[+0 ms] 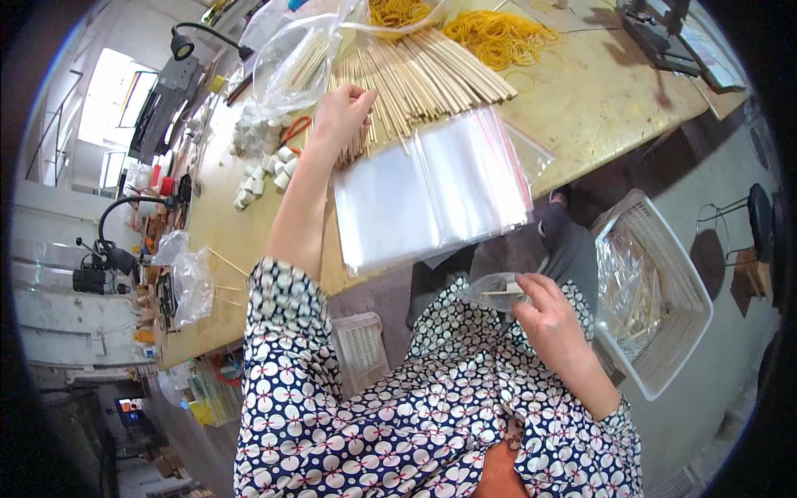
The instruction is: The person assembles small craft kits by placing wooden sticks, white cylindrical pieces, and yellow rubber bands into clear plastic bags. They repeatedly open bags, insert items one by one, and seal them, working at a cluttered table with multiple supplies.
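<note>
Above the table my left hand (339,116) is curled, its fingertips closed on a wooden stick at the left part of a broad fan of pale wooden sticks (432,75). The other sticks lie side by side, pointing toward me. Just in front of them rests a stack of clear plastic bags (390,203), with a few stick ends over its far edge. Over my lap, my right hand (550,319) grips a small clear plastic bag (477,290). A thin stick and a white piece show at that bag, partly covered by my fingers.
White cylinders (278,166) and red-handled scissors (296,129) lie left of the sticks. Yellow rubber bands (502,40) are heaped behind. A white basket (677,332) with bagged sticks stands on the right. Crumpled plastic (193,278) lies at the table's left.
</note>
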{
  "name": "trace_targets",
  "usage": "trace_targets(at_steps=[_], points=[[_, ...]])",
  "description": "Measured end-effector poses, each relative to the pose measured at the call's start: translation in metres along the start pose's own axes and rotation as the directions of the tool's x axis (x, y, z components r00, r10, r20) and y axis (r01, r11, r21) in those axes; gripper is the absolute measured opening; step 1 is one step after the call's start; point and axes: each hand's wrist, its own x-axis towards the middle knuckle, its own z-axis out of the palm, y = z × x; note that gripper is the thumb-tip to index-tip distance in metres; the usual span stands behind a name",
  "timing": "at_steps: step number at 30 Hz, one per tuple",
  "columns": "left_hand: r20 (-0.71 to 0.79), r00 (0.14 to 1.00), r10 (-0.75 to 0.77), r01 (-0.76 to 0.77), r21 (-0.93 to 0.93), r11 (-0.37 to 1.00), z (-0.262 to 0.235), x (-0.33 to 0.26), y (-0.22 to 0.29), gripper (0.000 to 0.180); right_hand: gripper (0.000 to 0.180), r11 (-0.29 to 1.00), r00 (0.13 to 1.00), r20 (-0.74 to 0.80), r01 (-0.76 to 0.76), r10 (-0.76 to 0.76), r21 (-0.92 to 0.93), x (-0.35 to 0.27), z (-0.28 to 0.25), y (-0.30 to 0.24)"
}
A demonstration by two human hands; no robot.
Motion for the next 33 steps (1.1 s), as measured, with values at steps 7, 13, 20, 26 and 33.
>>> trace_targets(at_steps=[7,13,20,26,33], points=[[0.064,0.991,-0.119,0.087,0.373,0.924,0.035,0.088,-0.002,0.051,0.013,0.993,0.994,-0.045,-0.101,0.103,0.054,-0.020,-0.001,0.011],[0.237,0.913,-0.331,0.385,-0.235,0.893,0.038,0.094,-0.006,0.019,0.014,0.991,0.990,-0.075,-0.115,0.121,0.073,-0.025,-0.002,0.020],[0.390,0.820,-0.419,0.569,-0.477,0.670,0.011,0.076,-0.017,0.026,0.013,0.994,0.992,-0.067,-0.102,0.105,0.044,-0.023,-0.004,0.015],[0.180,0.974,-0.135,0.221,-0.641,0.736,-0.030,0.042,-0.027,0.022,0.011,0.995,0.993,-0.068,-0.097,0.098,0.030,-0.024,-0.001,0.007],[-0.105,0.994,0.027,-0.097,-0.760,0.642,-0.040,-0.111,0.029,0.011,0.009,0.996,0.993,-0.077,-0.091,0.092,0.016,-0.010,-0.007,-0.002]])
